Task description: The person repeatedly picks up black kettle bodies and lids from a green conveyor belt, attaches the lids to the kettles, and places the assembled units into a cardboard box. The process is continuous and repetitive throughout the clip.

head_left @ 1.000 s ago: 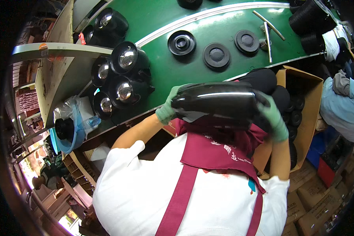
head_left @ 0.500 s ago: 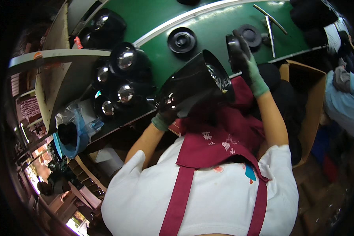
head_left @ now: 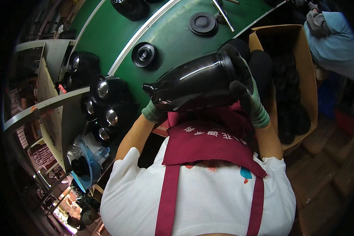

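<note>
A glossy black tapered shell [head_left: 188,84] lies sideways in front of my chest, its narrow nubbed end to the left. My left hand [head_left: 152,113], in a dark glove with a green cuff, is closed round its underside near that end; the fingers are mostly hidden behind it. At the wide right end sits a round black cap [head_left: 227,65], against the rim. My right hand [head_left: 246,84], gloved likewise, grips the cap with fingers over its far side and thumb nearer me. Whether the cap is fully seated cannot be made out.
On the green table [head_left: 169,47] lie a stepped black disc [head_left: 144,54] and a flat black disc [head_left: 203,23], with a metal rod [head_left: 223,15] beside it. More black shells [head_left: 112,98] cluster at left. A cardboard box [head_left: 311,88] of black parts stands right, near another person's blue clothing [head_left: 334,43].
My right hand has brought the cap onto the shell's wide end, which stood uncovered before. The shell has swung to a more level position, and the view has shifted to the right.
</note>
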`<state>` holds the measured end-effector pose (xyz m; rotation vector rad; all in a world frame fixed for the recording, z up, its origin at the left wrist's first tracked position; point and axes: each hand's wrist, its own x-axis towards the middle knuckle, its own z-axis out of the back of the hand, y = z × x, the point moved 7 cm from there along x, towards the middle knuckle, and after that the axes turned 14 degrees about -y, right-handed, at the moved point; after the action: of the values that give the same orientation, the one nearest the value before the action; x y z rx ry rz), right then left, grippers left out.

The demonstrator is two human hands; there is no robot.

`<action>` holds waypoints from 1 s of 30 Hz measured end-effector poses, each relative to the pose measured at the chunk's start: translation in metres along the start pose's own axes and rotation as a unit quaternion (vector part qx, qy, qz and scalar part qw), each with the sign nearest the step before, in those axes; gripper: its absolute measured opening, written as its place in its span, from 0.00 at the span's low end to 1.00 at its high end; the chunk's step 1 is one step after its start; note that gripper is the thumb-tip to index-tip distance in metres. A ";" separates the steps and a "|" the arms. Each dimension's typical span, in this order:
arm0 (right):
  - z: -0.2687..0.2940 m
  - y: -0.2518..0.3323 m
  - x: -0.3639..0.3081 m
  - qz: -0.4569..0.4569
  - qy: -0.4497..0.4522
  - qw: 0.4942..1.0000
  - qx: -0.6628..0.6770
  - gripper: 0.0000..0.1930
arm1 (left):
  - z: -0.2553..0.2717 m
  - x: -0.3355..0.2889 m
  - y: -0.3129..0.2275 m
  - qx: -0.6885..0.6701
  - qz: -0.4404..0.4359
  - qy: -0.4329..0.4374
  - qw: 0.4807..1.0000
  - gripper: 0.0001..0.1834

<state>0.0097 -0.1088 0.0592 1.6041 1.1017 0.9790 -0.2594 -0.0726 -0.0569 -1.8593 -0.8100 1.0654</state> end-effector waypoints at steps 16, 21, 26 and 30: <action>0.044 -0.056 -0.024 -0.424 -0.046 0.862 0.274 0.30 | -0.101 0.001 -0.172 0.473 -0.472 0.005 0.744 0.29; 0.030 0.010 -0.012 -0.031 0.024 0.997 -0.067 0.36 | 0.008 0.033 -0.032 0.040 -0.080 -0.079 0.993 0.23; 0.037 -0.021 -0.005 -0.098 -0.005 0.995 -0.013 0.38 | -0.086 0.019 -0.157 0.366 -0.289 -0.049 0.883 0.21; 0.021 0.019 -0.009 0.029 0.030 0.994 -0.102 0.39 | -0.055 0.017 -0.110 0.336 -0.295 0.001 0.895 0.23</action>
<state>0.0313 -0.1259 0.0707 1.4557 0.9662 1.1456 -0.2171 -0.0270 0.0507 -0.9388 -0.7961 0.7988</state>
